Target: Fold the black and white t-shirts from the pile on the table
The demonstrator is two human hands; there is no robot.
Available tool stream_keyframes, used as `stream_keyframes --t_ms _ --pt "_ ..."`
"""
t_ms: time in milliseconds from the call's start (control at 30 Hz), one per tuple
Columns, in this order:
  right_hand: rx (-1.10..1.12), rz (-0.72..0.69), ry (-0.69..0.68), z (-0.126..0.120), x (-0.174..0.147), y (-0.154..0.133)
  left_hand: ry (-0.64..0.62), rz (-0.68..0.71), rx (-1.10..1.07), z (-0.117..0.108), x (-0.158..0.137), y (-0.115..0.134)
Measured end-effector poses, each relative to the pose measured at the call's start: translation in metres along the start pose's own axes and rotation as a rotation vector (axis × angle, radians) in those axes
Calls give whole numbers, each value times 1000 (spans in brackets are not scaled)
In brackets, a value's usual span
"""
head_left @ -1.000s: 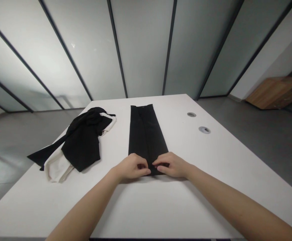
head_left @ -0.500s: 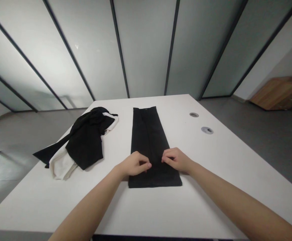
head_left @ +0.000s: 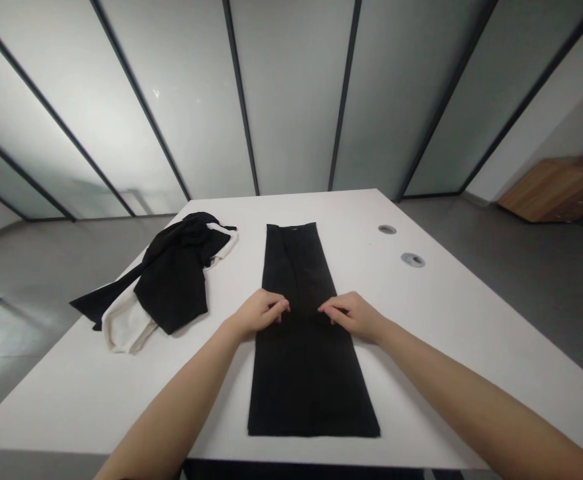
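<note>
A pair of black trousers (head_left: pixel 311 373), folded lengthwise, lies flat on the white table (head_left: pixel 421 400). Its waistband is at the far end and the hems are near me. My left hand (head_left: pixel 260 312) is over the left side of the trousers, fingers curled and thumb pressed in, closed on the cloth. Opposite it, my right hand (head_left: pixel 349 313) is closed in a similar pinch on the right side. The cloth between the fingertips is mostly hidden. A gap of black fabric separates the two hands.
Left of the trousers is a loose heap of clothing, with a black garment (head_left: pixel 174 287) over a white one (head_left: pixel 126 323). Two round grommets (head_left: pixel 413 260) are set in the table at the right. Frosted glass panels (head_left: pixel 291 100) stand beyond, and a wooden cabinet (head_left: pixel 556 189) at far right.
The trousers have shifted toward me, their hem end now much closer to the table's near edge. Both hands sit slightly farther forward, the left also a little more to the left.
</note>
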State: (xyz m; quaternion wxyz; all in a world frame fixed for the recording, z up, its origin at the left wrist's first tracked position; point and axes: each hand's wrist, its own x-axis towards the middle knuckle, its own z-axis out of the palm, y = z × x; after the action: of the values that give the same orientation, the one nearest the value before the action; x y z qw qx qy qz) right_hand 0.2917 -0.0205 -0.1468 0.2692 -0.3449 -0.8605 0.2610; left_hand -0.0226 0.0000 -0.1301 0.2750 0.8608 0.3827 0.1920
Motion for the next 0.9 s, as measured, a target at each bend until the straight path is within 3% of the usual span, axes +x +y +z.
stream_keyframes --t_ms 67,167,333,500,633,733,833,900 --pt "-43 25 116 2 -1 5 125 -16 -11 2 0 -9" --pt "-172 10 227 6 2 19 299 1 155 5 4 -20" --pt "-319 16 96 9 7 26 196 35 289 5 8 -19" --pt "-152 -58 32 2 6 15 186 -25 144 0 2 -17" --pt "-74 -25 173 2 3 19 308 -83 74 3 0 -25" --pt "-157 4 256 7 5 30 374 -21 178 5 5 -27" --pt "-252 55 178 10 7 34 267 28 257 4 10 -23" --pt "-298 64 106 10 9 30 219 -26 276 0 11 -17"
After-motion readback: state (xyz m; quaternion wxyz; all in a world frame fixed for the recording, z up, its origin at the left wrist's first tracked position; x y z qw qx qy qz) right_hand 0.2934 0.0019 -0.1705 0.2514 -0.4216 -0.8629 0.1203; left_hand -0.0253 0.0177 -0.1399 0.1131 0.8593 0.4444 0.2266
